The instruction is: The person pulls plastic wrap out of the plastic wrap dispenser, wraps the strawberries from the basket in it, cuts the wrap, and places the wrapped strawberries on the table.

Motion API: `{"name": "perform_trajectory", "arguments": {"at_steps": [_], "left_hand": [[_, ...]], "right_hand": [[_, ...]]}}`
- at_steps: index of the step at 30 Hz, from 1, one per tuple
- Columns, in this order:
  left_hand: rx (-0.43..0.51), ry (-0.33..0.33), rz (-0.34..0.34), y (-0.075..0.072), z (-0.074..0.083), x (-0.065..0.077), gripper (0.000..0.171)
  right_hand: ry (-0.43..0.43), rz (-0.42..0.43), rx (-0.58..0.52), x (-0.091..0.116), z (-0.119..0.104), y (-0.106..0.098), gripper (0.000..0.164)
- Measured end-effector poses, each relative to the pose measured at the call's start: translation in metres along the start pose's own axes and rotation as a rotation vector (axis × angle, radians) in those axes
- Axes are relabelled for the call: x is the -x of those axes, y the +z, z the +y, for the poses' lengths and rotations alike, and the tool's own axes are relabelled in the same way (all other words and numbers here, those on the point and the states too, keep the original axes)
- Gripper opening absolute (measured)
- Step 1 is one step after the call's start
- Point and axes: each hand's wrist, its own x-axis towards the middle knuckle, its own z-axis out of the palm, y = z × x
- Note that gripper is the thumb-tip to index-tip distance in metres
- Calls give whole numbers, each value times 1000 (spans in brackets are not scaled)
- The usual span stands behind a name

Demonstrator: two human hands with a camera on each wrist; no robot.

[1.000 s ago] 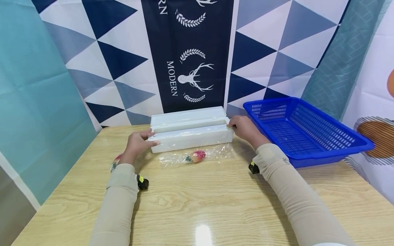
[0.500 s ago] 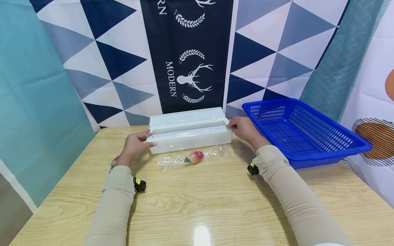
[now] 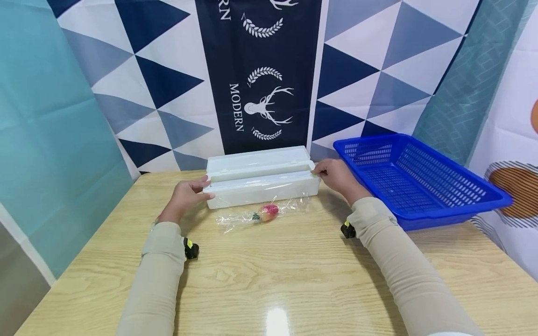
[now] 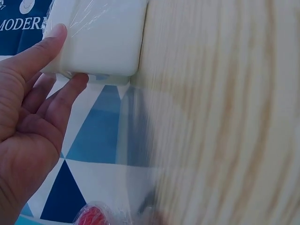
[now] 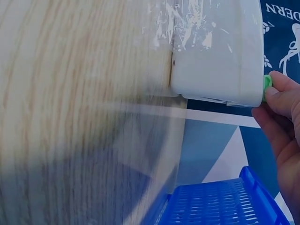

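A long white cling film dispenser [image 3: 264, 189] stands across the far side of the table with its lid [image 3: 258, 158] raised behind it. Clear film [image 5: 192, 23] hangs over its front. My left hand [image 3: 187, 196] grips the dispenser's left end, thumb in front and fingers behind. At the right end, the thumb and forefinger of my right hand [image 3: 336, 177] pinch a small green piece [image 5: 267, 87] on the top edge. A pink and yellow fruit-like thing with green leaves [image 3: 269, 212] lies in front, under crinkled clear film.
A blue slotted basket [image 3: 445, 217] stands to the right, beside my right forearm. Close to my left wrist is another red thing in clear film [image 4: 93, 215], mostly hidden in the head view. A patterned cloth [image 3: 260, 70] hangs behind the wooden table [image 3: 252, 275].
Both hands keep their places at the dispenser's ends. The head view has shifted slightly, and my left wrist now covers the red wrapped thing beside it.
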Motion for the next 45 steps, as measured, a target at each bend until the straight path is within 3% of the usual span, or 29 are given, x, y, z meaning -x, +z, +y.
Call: {"name": "perform_trajectory", "arguments": {"at_steps": [11, 16, 22, 28, 32, 37, 42, 45], "left_hand": [[8, 19, -48, 3, -5, -1, 52], [-18, 6, -56, 3, -6, 5, 57], [-93, -6, -48, -1, 1, 8, 66], [-111, -75, -132, -12, 3, 6, 72], [-52, -131, -185, -19, 8, 5, 71], [71, -210, -113, -25, 17, 8, 69], [99, -226, -6, -25, 25, 6, 52], [140, -237, 4, -26, 25, 7, 41]], "right_hand": [[22, -32, -1, 3, 1, 0, 21], [46, -76, 7, 7, -6, -1, 19], [17, -48, 65, 12, -17, -8, 18], [-104, -62, 78, 21, -37, -12, 11], [-252, -161, 35, 25, -61, -6, 9], [-380, -312, 9, 24, -96, 7, 14], [-382, -418, 40, 21, -123, 31, 27], [-367, -472, 109, 18, -135, 48, 37]]}}
